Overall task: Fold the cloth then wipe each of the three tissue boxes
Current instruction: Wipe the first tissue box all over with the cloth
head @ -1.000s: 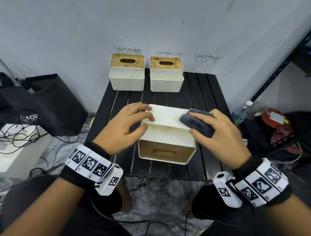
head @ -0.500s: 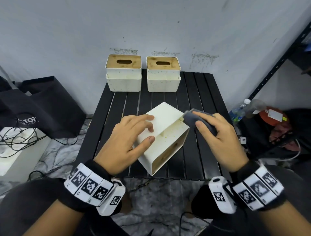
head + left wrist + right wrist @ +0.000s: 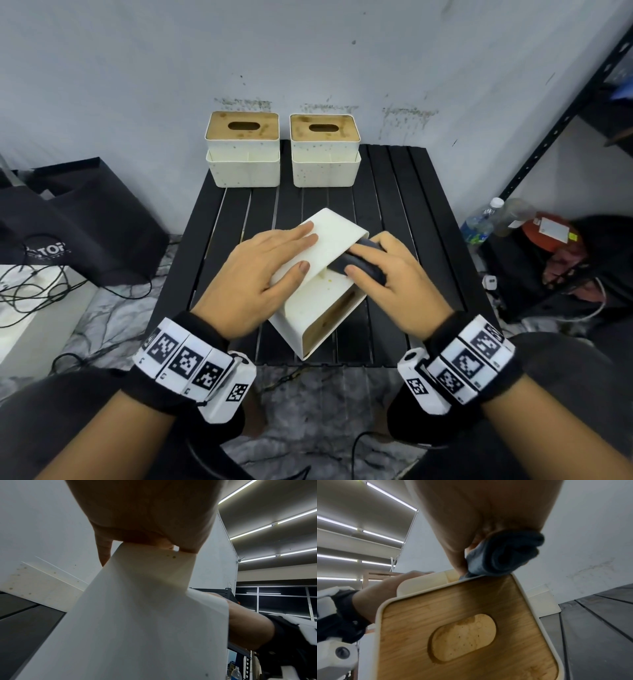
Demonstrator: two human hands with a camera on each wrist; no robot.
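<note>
A white tissue box (image 3: 337, 234) lies on its side, turned diagonally, near the front of the black slatted table (image 3: 394, 205). Its wooden lid (image 3: 462, 635) faces me and to the right. My left hand (image 3: 301, 248) lies across the upper face, fingers fairly straight, thumb on the lower step. My right hand (image 3: 371, 253) grips a folded dark grey cloth (image 3: 363, 263) and presses it against the box's right side, under the overhanging edge. The right wrist view shows the cloth (image 3: 503, 555) bunched under the palm. Two more tissue boxes (image 3: 243, 150) (image 3: 324, 150) stand upright at the table's back edge.
The wall rises directly behind the two back boxes. A black bag (image 3: 85, 222) and loose cables (image 3: 41, 291) lie on the floor at the left. At the right are bottles (image 3: 479, 222) and a dark metal shelf frame (image 3: 565, 120).
The box has been turned from square-on to diagonal. My right hand has carried the cloth from the top face down onto the right side. My left hand has slid further over the top.
</note>
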